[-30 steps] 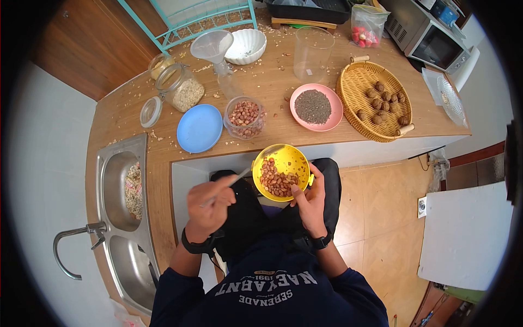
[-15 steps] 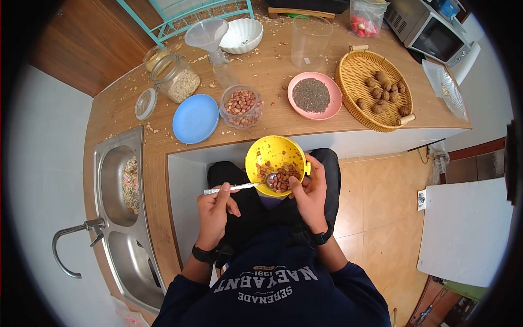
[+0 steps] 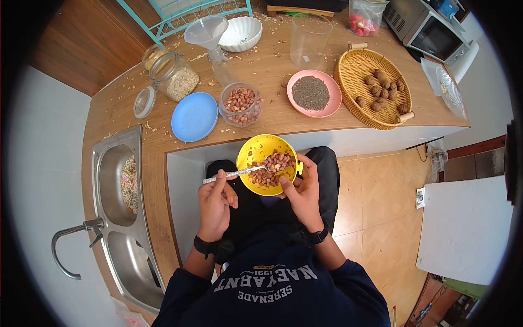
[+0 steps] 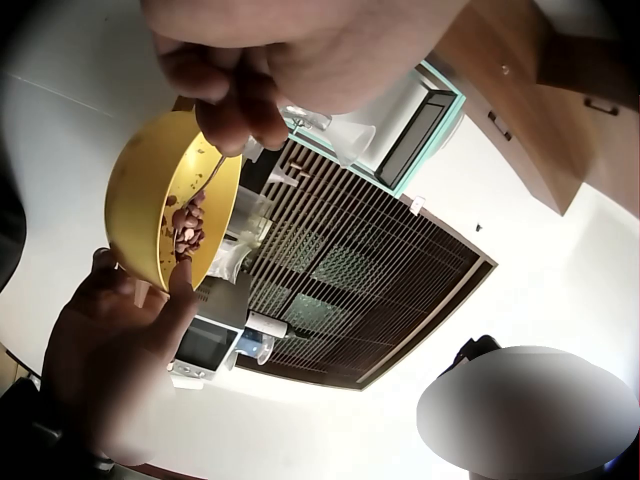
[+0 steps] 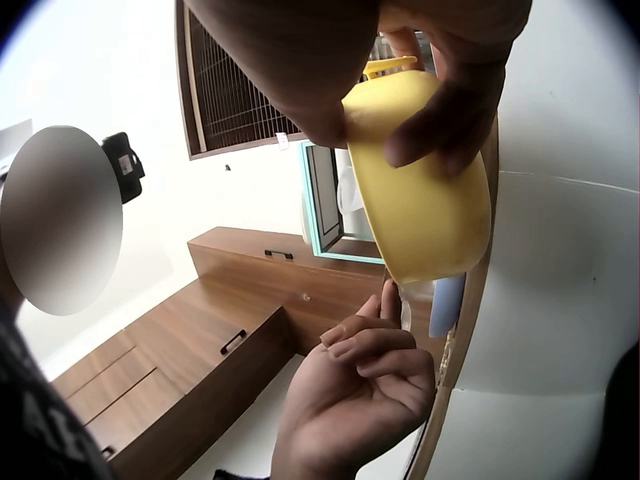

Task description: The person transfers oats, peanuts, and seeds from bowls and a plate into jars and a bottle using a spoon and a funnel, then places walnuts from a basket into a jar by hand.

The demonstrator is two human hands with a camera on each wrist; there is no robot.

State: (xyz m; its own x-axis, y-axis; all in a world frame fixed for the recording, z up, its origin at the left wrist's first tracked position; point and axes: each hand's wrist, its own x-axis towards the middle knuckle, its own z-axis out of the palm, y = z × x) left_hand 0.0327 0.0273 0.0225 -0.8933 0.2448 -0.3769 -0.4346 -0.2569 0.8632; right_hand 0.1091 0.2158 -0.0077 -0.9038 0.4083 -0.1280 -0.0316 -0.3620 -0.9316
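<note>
In the head view, my left hand [image 3: 214, 211] pinches the patterned handle of a metal spoon [image 3: 234, 174]. The spoon's bowl end is down among reddish-brown peanuts [image 3: 279, 162] in a yellow bowl [image 3: 255, 148]. My right hand [image 3: 304, 197] grips that bowl at its right side, by a small yellow tab, with the thumb over the rim near the peanuts. Seen from the right wrist, fingers [image 5: 440, 120] spread under the outer wall of the bowl. Brown bits stick to its inside. The bowl is held above the lap, in front of the counter.
On the counter [image 3: 261, 120] stand a blue plate [image 3: 194, 117], a jar of peanuts [image 3: 241, 104], a pink plate with dark seeds [image 3: 311, 94] and a wicker tray [image 3: 351, 82] with walnuts. Farther back are an oat jar [image 3: 181, 83] and a funnel [image 3: 206, 32]. A sink [image 3: 117, 218] is at left.
The left hand has lowered and the spoon has gone from the bowl's left rim into the peanuts. The bowl has shifted slightly left, and the peanuts have moved about inside it.
</note>
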